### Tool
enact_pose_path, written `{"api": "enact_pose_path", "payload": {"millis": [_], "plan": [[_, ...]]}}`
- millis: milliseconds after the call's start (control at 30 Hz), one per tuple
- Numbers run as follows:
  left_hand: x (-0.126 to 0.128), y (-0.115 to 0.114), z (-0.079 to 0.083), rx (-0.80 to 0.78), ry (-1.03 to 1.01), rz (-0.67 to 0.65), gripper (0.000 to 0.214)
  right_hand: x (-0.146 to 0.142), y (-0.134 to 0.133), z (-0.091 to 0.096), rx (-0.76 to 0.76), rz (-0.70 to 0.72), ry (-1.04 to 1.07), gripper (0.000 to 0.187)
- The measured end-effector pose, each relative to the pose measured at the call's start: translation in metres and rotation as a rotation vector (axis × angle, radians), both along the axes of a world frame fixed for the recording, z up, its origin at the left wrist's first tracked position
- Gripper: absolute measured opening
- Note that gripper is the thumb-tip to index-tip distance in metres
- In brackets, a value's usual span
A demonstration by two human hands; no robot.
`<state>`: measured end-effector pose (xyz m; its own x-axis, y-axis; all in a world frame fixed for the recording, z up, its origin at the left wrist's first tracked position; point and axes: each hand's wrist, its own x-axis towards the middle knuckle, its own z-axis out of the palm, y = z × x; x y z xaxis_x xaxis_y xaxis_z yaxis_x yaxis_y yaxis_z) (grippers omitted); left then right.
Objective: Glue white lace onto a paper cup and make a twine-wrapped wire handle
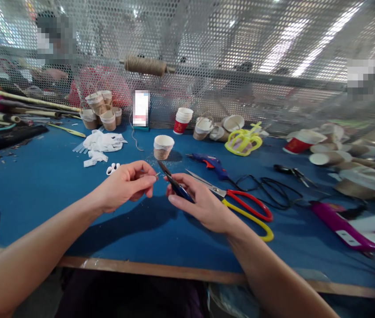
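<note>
My right hand (196, 196) is wrapped round the dark handles of a pair of pliers (180, 189), whose jaws point up and to the left. Close to the jaws, my left hand (129, 184) pinches a short, thin, pale piece, too small to name. Just beyond both hands a paper cup wrapped in brown twine (163, 149) stands upright, a white band around its upper part. Small crumbs lie about its base. Large scissors with red and yellow handles (223, 193) lie beside my right hand, and a blue glue gun (210, 164) lies behind them.
Twine-wrapped cups (108, 120) stand at the back left near white cloth scraps (103, 143). Stacked red-and-white cups (182, 120), a lit phone (141, 108) and a yellow crown-like frame (244, 142) are along the back. A purple tool (348, 227) lies right. A twine spool (145, 65) hangs on the mesh.
</note>
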<state>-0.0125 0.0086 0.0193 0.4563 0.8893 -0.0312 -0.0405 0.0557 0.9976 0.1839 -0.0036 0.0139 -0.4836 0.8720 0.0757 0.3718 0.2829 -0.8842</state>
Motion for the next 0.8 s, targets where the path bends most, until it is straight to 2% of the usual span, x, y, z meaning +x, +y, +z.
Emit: {"api": "enact_pose_path", "payload": {"millis": [367,500,633,800], "plan": [[0.004,-0.001,-0.004,-0.026,-0.007,0.011,0.013,-0.003,-0.001,0.002,-0.048,-0.004,0.047,0.031],[0.011,-0.001,-0.012,-0.177,-0.05,-0.064,0.015,-0.005,0.0,-0.002,-0.031,-0.076,0.162,0.029],[0.018,-0.002,-0.022,-0.344,-0.117,-0.123,0.017,-0.008,0.002,-0.008,-0.074,-0.158,0.29,0.03],[0.022,-0.003,-0.027,-0.408,-0.159,-0.14,0.019,-0.011,0.004,-0.012,-0.082,-0.192,0.295,0.031]]}}
